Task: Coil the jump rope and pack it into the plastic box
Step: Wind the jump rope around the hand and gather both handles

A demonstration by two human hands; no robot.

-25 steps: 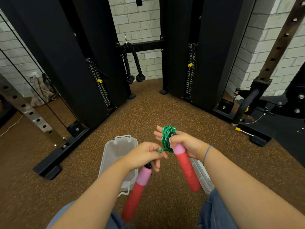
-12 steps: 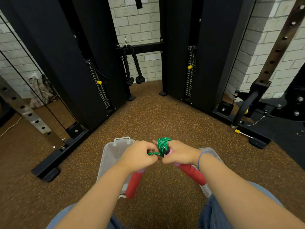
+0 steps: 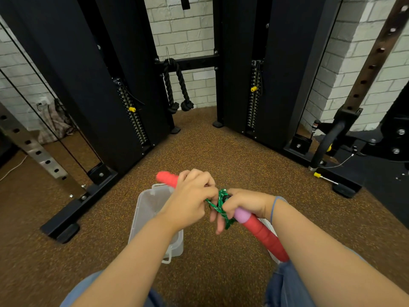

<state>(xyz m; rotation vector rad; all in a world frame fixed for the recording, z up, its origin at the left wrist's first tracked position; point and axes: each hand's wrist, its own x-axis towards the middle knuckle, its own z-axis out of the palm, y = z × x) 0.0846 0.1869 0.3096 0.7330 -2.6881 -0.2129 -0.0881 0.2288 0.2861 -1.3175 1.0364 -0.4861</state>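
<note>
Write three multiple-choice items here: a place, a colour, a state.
1. The plastic box is: A on the floor below the left hand; B on a bench; C on a rack.
2. The cord is: A blue; B green; C yellow.
3. The jump rope is: A boxed; B on the floor; C held by both hands.
A: it stands on the floor there. B: green coils show. C: left and right hand each grip a red handle.

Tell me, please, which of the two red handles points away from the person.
The handle in the left hand: its red end juts forward past the box; the other handle, in the right hand, slants back.
</note>
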